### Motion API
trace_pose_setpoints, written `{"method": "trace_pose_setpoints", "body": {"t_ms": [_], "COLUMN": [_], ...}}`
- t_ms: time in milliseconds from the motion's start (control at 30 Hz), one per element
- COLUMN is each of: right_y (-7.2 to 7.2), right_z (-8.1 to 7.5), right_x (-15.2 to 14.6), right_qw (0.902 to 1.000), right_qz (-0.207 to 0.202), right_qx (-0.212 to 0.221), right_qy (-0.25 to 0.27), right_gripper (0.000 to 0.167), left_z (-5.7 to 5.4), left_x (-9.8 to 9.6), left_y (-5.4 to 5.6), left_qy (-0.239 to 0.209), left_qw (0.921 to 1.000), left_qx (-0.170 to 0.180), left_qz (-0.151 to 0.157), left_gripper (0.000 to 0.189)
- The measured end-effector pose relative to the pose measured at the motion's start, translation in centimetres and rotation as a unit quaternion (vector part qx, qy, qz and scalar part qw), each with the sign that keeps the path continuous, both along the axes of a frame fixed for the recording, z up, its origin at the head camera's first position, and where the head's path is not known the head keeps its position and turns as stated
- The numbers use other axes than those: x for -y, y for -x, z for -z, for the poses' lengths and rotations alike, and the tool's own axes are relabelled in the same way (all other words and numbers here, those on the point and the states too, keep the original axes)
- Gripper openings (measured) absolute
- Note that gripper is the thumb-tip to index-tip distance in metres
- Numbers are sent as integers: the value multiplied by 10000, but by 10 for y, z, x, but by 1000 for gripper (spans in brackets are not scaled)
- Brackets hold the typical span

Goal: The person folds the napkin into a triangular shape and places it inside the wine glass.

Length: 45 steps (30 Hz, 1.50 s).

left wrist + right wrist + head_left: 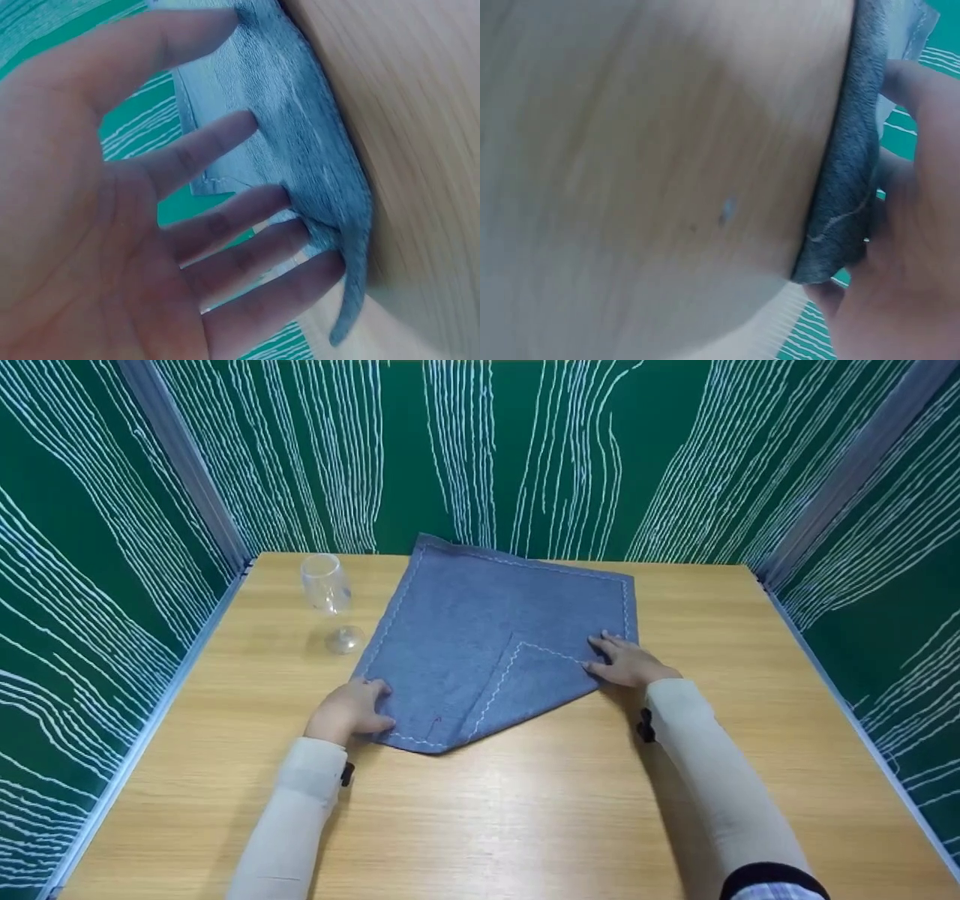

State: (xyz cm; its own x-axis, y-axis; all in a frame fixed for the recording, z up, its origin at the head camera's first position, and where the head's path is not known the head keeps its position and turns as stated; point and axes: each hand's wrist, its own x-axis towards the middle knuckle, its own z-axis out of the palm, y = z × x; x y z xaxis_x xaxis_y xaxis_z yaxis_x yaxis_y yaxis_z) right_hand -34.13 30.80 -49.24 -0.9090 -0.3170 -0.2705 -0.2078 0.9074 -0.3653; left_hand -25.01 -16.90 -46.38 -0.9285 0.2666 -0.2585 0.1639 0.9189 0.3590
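A grey-blue cloth [457,622] with pale wavy stitching along its border lies in the middle of the table. Its near right part is folded over as a flap [525,682], with a slanting crease beside it. My left hand [352,711] is at the cloth's near left corner, and in the left wrist view its extended fingers [217,142] touch the fabric with their tips. Over on the right side, my right hand [628,661] rests on the cloth by the folded edge, thumb and fingers spread. The right wrist view shows that hand [907,225] beside the cloth's thick edge [847,157].
A clear stemmed glass [328,596] stands left of the cloth, near its left edge. The wooden table [487,825] is bounded by green panels [405,457] with white wavy lines at the back and both sides, joined by grey metal posts [187,465].
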Motion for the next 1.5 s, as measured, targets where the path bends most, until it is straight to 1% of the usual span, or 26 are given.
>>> {"method": "trace_pose_setpoints", "body": {"t_ms": [100, 167, 333, 467, 600, 867, 1133, 1367, 1500], "right_y": [-3, -4, -8, -11, -16, -25, -35, -40, -44], "right_z": [-2, -3, -4, -6, -7, -10, -14, -20, -25], "right_x": [-2, -3, -4, -3, -2, 0, 2, 9, 13], "right_qw": [9999, 9997, 9995, 9990, 9986, 9969, 9948, 9915, 9891], "right_qz": [18, 36, 96, 137, 168, 170, 300, 380, 409], "right_qx": [155, 220, 294, 341, 337, 342, 491, 638, 738], "right_qy": [25, 20, -110, -262, -372, -685, -841, -1073, -1205], "right_gripper": [77, 78, 78, 81, 81, 81, 84, 89, 91], "left_z": [0, 1, 1, 2, 3, 1, 7, 11, 14], "left_x": [-6, -11, -23, -30, -34, -34, -29, -21, -17], "left_y": [0, 1, 2, 2, 5, 15, 25, 37, 44], "left_qy": [97, 210, 678, 1000, 1123, 1043, 605, 377, 231], "left_qw": [9999, 9998, 9976, 9945, 9927, 9940, 9979, 9989, 9997], "left_qx": [7, 21, 50, 98, 185, 199, 116, 191, 42], "left_qz": [-53, -67, -114, -305, -394, -258, -217, -203, -117], "left_gripper": [62, 68, 84, 88, 90, 91, 92, 94, 94]}}
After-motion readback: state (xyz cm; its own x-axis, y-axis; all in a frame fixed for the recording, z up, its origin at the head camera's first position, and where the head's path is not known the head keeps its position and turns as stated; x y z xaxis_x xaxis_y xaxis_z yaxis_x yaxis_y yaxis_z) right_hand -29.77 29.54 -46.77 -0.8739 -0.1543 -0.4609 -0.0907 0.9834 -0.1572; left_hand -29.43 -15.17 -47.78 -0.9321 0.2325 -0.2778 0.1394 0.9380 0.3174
